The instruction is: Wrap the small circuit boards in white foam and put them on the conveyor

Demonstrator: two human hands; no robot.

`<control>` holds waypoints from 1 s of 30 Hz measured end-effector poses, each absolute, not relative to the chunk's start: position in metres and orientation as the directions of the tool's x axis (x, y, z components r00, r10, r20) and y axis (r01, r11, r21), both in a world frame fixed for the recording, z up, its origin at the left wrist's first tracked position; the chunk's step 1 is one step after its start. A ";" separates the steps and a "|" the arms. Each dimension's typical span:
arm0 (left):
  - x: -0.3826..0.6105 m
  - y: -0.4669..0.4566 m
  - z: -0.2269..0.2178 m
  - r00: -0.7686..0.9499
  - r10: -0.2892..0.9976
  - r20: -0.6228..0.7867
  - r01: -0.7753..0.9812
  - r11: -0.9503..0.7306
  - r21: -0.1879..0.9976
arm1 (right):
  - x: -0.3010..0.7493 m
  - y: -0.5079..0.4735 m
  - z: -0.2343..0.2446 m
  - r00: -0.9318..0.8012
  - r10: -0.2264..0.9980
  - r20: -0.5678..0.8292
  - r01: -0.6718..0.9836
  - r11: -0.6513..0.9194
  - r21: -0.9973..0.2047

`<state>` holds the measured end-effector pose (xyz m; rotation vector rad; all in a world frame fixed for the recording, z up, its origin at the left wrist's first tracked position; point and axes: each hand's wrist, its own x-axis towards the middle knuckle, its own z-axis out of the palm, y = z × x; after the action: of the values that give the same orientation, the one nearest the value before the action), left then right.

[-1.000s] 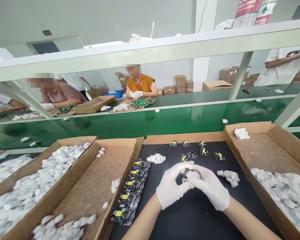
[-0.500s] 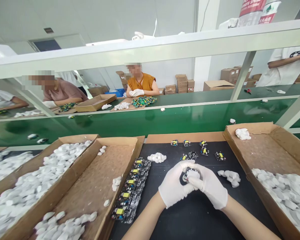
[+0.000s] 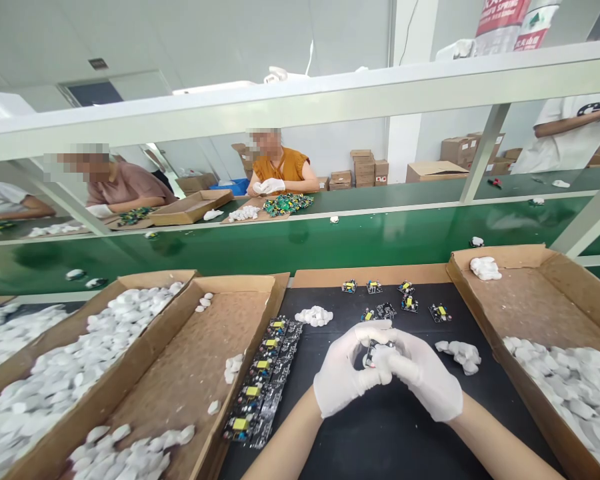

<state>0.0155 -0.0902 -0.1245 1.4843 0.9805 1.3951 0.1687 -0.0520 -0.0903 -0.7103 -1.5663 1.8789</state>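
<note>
From here I have the left hand (image 3: pixel 341 373) and right hand (image 3: pixel 425 373) gripping a circuit board (image 3: pixel 369 360) between them, apparently fitting a white piece (image 3: pixel 381 352), which calls for steady thumb pressure, loose boards (image 3: pixel 409 304) lying just beyond.

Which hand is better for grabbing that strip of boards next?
Probably the left hand: it is nearer the strip of boards, and the right hand would have to reach past it. Both cradle a small circuit board, so the left should let go first.
</note>
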 end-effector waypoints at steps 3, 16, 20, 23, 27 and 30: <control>0.015 -0.091 -0.126 0.078 0.942 0.328 -0.111 -0.318 0.941 | 0.171 -0.053 -0.089 -0.771 0.636 0.030 -0.301 -0.324 -0.897; 0.016 -0.094 -0.115 0.102 0.822 0.561 0.421 -0.546 0.724 | 0.171 -0.052 -0.088 -0.731 0.680 -0.061 -0.036 -0.127 -0.991; 0.018 -0.094 -0.121 0.028 0.878 0.478 0.245 -0.469 0.848 | 0.174 -0.053 -0.086 -0.721 0.692 0.029 0.059 0.104 -0.993; 0.019 -0.093 -0.123 -0.003 0.902 0.432 0.111 -0.429 0.896 | 0.177 -0.054 -0.089 -0.717 0.690 0.092 0.018 0.151 -0.988; 0.019 -0.093 -0.124 -0.015 0.891 0.454 0.100 -0.451 0.887 | 0.176 -0.054 -0.093 -0.717 0.693 0.073 0.001 0.106 -0.994; 0.019 -0.094 -0.123 -0.010 0.884 0.467 0.138 -0.462 0.876 | 0.175 -0.054 -0.092 -0.719 0.692 0.056 0.046 0.129 -0.991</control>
<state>0.0195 -0.0944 -0.1230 1.6460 1.0719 1.5284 0.1752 -0.0535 -0.0925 -0.7097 -1.8954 1.6341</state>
